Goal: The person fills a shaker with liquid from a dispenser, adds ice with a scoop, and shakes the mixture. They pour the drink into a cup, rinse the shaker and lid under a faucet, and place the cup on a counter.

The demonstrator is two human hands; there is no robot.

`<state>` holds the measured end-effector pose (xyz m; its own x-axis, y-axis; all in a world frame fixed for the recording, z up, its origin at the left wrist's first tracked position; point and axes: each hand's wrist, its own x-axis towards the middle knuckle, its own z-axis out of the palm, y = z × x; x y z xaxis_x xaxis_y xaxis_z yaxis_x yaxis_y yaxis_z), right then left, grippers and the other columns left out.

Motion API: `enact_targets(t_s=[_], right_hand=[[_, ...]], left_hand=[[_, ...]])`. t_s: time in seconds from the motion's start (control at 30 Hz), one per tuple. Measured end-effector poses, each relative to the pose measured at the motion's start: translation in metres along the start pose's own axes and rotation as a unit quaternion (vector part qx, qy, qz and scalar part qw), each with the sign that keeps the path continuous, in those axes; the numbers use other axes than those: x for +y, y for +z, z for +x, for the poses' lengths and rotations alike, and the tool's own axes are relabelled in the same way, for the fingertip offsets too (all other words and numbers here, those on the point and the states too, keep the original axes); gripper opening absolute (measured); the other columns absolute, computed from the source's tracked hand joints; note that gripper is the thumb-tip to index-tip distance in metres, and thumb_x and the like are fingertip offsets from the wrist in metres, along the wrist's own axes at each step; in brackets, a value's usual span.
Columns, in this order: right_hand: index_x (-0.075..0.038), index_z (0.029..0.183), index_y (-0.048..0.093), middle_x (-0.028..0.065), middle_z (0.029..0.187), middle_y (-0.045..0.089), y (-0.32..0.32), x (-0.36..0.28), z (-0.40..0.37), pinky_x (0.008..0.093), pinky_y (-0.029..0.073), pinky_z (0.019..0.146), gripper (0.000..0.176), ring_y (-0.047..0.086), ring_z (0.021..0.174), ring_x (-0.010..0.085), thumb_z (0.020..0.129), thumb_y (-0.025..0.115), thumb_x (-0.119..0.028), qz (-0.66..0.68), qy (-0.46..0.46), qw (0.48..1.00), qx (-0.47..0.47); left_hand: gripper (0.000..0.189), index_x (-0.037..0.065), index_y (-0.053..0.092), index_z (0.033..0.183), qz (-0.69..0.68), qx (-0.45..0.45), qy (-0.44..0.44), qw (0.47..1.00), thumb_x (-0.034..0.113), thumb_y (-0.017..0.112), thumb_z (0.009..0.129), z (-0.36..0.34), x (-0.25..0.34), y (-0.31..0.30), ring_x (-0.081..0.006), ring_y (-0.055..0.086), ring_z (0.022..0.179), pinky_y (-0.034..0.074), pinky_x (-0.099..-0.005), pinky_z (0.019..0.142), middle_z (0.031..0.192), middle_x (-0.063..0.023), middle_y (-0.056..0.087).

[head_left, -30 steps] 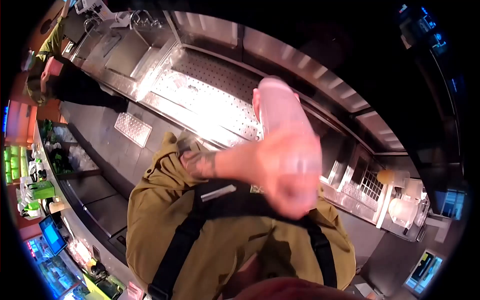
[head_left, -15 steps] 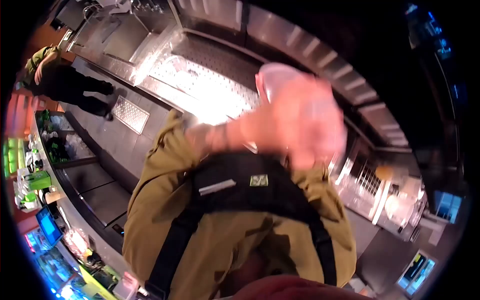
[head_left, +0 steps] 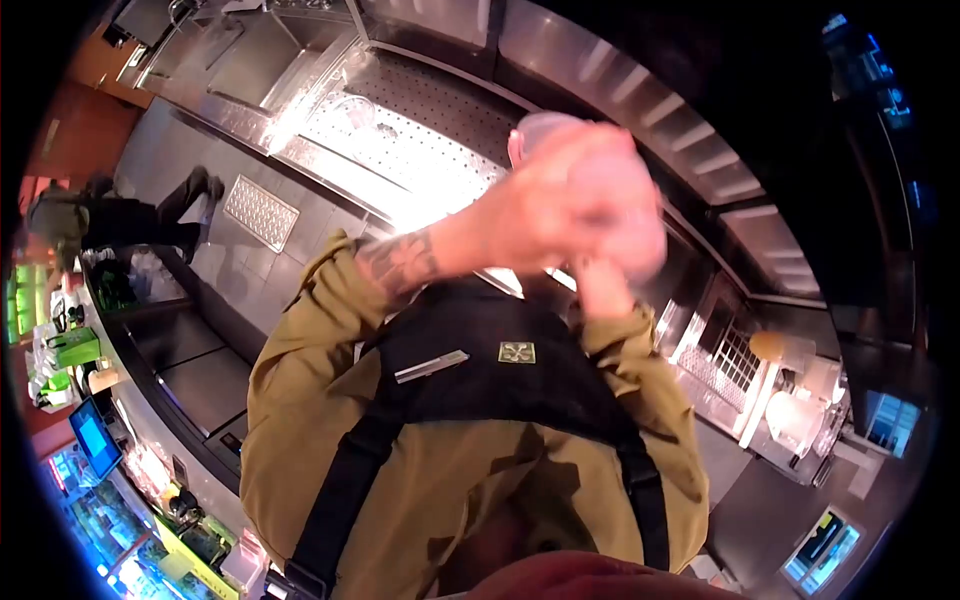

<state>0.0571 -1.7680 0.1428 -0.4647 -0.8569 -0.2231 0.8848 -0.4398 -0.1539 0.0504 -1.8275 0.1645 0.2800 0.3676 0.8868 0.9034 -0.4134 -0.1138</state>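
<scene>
Both hands are raised together before my chest, smeared by motion. My left hand [head_left: 565,205], below a tattooed forearm, is closed around what looks like a cocktail shaker [head_left: 545,124]. Only a rounded, pale, shiny end of it shows past the fingers. Close against the left, my right hand [head_left: 605,280] appears closed on the same shaker. Its fingers are mostly covered by the left hand. Under my forearms is the black bib of an apron [head_left: 480,350] with a pen-like strip and a small square patch.
Ahead lies a perforated steel drainboard [head_left: 450,110] beside a sink [head_left: 265,65]. At left, another person [head_left: 115,220] stands by a counter with bins and a blue screen [head_left: 93,437]. A metal step plate [head_left: 260,212] lies on the floor. Racks and white containers [head_left: 795,420] stand right.
My joined hands have shifted slightly up and left, still close together with the shaker. The other person has moved lower in the view, closer to the left counter.
</scene>
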Motion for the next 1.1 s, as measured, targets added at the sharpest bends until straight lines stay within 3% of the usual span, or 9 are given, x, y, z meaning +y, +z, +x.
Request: enact_targets(t_s=[0.03, 0.1, 0.17, 0.37, 0.53, 0.73, 0.83, 0.93, 1.1], right_hand=[[-0.001, 0.113, 0.056, 0.0141, 0.104, 0.061, -0.002, -0.001, 0.003, 0.0355, 0.052, 0.078, 0.045, 0.060, 0.091, 0.0255, 0.092, 0.052, -0.041, -0.006, -0.007, 1.000, 0.009], [-0.002, 0.113, 0.056, 0.0140, 0.104, 0.061, 0.008, 0.002, -0.019, 0.0354, 0.052, 0.078, 0.045, 0.060, 0.091, 0.0254, 0.092, 0.052, -0.041, -0.008, 0.006, 1.000, -0.018], [-0.002, 0.113, 0.056, 0.0138, 0.104, 0.061, 0.015, 0.002, -0.040, 0.0353, 0.052, 0.078, 0.044, 0.060, 0.091, 0.0252, 0.092, 0.052, -0.041, -0.001, 0.020, 0.999, -0.033], [-0.003, 0.112, 0.057, 0.0134, 0.103, 0.062, 0.008, 0.001, -0.029, 0.0351, 0.052, 0.078, 0.043, 0.060, 0.090, 0.0247, 0.093, 0.052, -0.041, -0.010, 0.012, 1.000, -0.022], [-0.003, 0.112, 0.057, 0.0131, 0.102, 0.062, 0.002, 0.001, -0.035, 0.0348, 0.052, 0.077, 0.042, 0.060, 0.090, 0.0244, 0.093, 0.051, -0.041, -0.002, 0.013, 1.000, -0.015], [-0.004, 0.111, 0.058, 0.0127, 0.101, 0.062, 0.011, 0.004, -0.055, 0.0346, 0.052, 0.077, 0.041, 0.061, 0.089, 0.0239, 0.093, 0.051, -0.041, -0.004, 0.025, 0.999, -0.033], [-0.004, 0.111, 0.058, 0.0125, 0.101, 0.062, 0.003, 0.002, -0.038, 0.0344, 0.052, 0.076, 0.041, 0.061, 0.089, 0.0237, 0.093, 0.051, -0.040, -0.008, 0.020, 1.000, -0.021], [-0.005, 0.110, 0.058, 0.0123, 0.100, 0.063, 0.002, -0.002, -0.021, 0.0343, 0.052, 0.076, 0.040, 0.061, 0.089, 0.0234, 0.094, 0.051, -0.040, -0.017, 0.013, 1.000, -0.011], [-0.005, 0.110, 0.059, 0.0120, 0.100, 0.063, 0.004, 0.004, -0.038, 0.0341, 0.052, 0.076, 0.039, 0.061, 0.088, 0.0230, 0.094, 0.050, -0.040, -0.013, 0.036, 0.999, -0.032]], left_hand=[[0.017, 0.005, 0.056, 0.095, -0.117, -0.038, 0.037, 0.992, 0.008, 0.059, 0.079, 0.000, -0.008, -0.009, -0.0208, 0.059, 0.077, 0.051, -0.0405, 0.064, 0.098, -0.0049, 0.058], [0.019, 0.007, 0.056, 0.095, 0.137, -0.082, -0.098, 0.982, 0.008, 0.061, 0.077, 0.031, 0.029, -0.006, -0.0206, 0.060, 0.079, 0.051, -0.0419, 0.066, 0.102, -0.0020, 0.059], [0.020, 0.012, 0.057, 0.094, 0.462, -0.015, -0.282, 0.841, 0.012, 0.063, 0.075, 0.054, 0.082, 0.030, -0.0219, 0.061, 0.084, 0.051, -0.0417, 0.068, 0.104, 0.0003, 0.061], [0.023, 0.016, 0.061, 0.090, 0.360, 0.084, -0.340, 0.865, 0.021, 0.066, 0.068, 0.042, 0.056, 0.029, -0.0286, 0.061, 0.097, 0.049, -0.0417, 0.078, 0.106, -0.0027, 0.063], [0.033, 0.013, 0.062, 0.095, 0.444, -0.010, -0.336, 0.830, 0.025, 0.077, 0.068, 0.021, 0.053, -0.007, -0.0345, 0.059, 0.097, 0.048, -0.0497, 0.083, 0.102, -0.0054, 0.065], [0.022, 0.004, 0.064, 0.089, 0.265, 0.211, -0.307, 0.889, 0.016, 0.065, 0.071, 0.053, 0.050, 0.053, -0.0229, 0.061, 0.078, 0.055, -0.0323, 0.067, 0.083, -0.0099, 0.062], [0.017, 0.008, 0.064, 0.091, 0.457, 0.006, -0.289, 0.841, 0.021, 0.060, 0.080, 0.027, 0.042, -0.017, -0.0260, 0.060, 0.078, 0.051, -0.0379, 0.068, 0.088, -0.0106, 0.064], [0.011, 0.014, 0.062, 0.087, 0.434, 0.086, -0.138, 0.886, 0.019, 0.059, 0.078, 0.041, 0.026, 0.023, -0.0242, 0.059, 0.077, 0.049, -0.0369, 0.067, 0.090, -0.0025, 0.062], [0.026, 0.016, 0.060, 0.095, 0.465, 0.002, -0.260, 0.846, 0.022, 0.064, 0.070, 0.022, 0.046, -0.007, -0.0280, 0.056, 0.088, 0.045, -0.0435, 0.074, 0.104, -0.0002, 0.059]])
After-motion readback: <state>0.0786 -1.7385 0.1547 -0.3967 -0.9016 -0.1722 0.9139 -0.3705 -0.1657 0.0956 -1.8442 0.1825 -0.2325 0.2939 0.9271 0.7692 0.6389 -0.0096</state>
